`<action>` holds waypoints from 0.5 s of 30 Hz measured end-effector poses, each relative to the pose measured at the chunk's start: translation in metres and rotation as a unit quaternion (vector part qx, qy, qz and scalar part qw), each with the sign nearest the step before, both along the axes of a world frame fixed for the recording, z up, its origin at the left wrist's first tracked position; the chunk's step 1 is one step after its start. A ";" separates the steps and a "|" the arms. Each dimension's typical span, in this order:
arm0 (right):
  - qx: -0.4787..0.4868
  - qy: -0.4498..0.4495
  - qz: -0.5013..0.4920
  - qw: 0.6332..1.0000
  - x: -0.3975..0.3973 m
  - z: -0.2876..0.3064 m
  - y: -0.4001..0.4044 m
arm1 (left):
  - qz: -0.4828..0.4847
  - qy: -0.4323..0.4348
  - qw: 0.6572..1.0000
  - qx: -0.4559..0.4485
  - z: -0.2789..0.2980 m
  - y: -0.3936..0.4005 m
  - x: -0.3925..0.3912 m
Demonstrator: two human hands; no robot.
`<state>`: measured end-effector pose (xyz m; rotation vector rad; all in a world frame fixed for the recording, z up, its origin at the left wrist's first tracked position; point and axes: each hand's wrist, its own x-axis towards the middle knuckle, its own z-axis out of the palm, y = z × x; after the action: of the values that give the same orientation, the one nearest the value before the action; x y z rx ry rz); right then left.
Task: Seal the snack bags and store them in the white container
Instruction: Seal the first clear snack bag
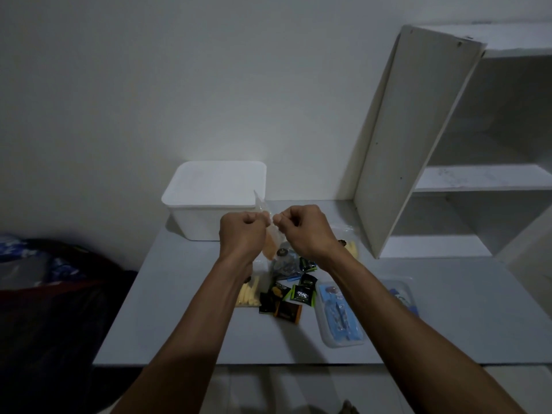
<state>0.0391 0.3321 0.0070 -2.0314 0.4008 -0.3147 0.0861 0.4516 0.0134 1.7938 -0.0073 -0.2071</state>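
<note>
A clear snack bag (268,245) with orange pieces inside hangs upright above the table. My left hand (242,231) and my right hand (301,227) both pinch its top edge, close together. Behind them stands the white container (203,222) with its lid on. On the table below lie several small dark snack packets (294,294), a bag of pale yellow sticks (248,294) at the left, another one (351,249) at the right, and a clear bag with blue packets (339,315).
The grey table (448,309) stands against a white wall. An open white cabinet (418,138) with shelves rises at the back right. Dark cloth and a blue patterned item (44,264) lie left of the table.
</note>
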 end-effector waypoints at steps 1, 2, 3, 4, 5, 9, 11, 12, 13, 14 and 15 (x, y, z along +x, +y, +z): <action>-0.002 -0.002 -0.002 1.000 0.000 0.000 0.001 | -0.002 0.000 1.000 0.002 0.000 0.000 -0.001; -0.005 0.000 -0.001 1.000 0.000 0.000 0.002 | -0.004 0.003 1.000 0.002 0.000 0.000 -0.001; -0.005 0.002 0.001 1.000 -0.001 0.000 0.002 | -0.005 0.007 1.000 0.000 0.001 0.001 -0.001; -0.003 0.005 0.004 1.000 -0.002 -0.001 0.002 | -0.005 0.013 1.000 -0.004 0.002 0.001 -0.002; -0.001 0.009 0.006 1.000 -0.004 -0.002 0.002 | -0.004 0.020 1.000 -0.006 0.003 0.001 -0.003; -0.013 0.015 -0.008 1.000 -0.007 -0.007 0.004 | -0.001 0.040 0.999 -0.017 0.002 0.001 -0.008; -0.016 0.016 -0.022 1.000 -0.009 -0.009 0.005 | 0.000 0.044 0.999 -0.024 0.002 0.000 -0.012; -0.011 0.016 -0.026 0.999 -0.010 -0.010 0.005 | 0.003 0.045 0.999 -0.029 0.001 0.000 -0.013; -0.004 0.017 -0.027 0.999 -0.012 -0.011 0.006 | 0.008 0.046 0.998 -0.034 0.000 0.000 -0.013; 0.005 0.020 -0.026 0.999 -0.015 -0.012 0.007 | 0.015 0.047 0.998 -0.039 -0.001 0.000 -0.013; 0.008 0.026 -0.024 0.999 -0.017 -0.013 0.007 | 0.022 0.048 0.998 -0.043 -0.002 0.001 -0.012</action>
<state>0.0221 0.3394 -0.0058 -2.0193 0.4834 -0.2859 0.0740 0.4522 0.0117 1.6952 0.0903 -0.2582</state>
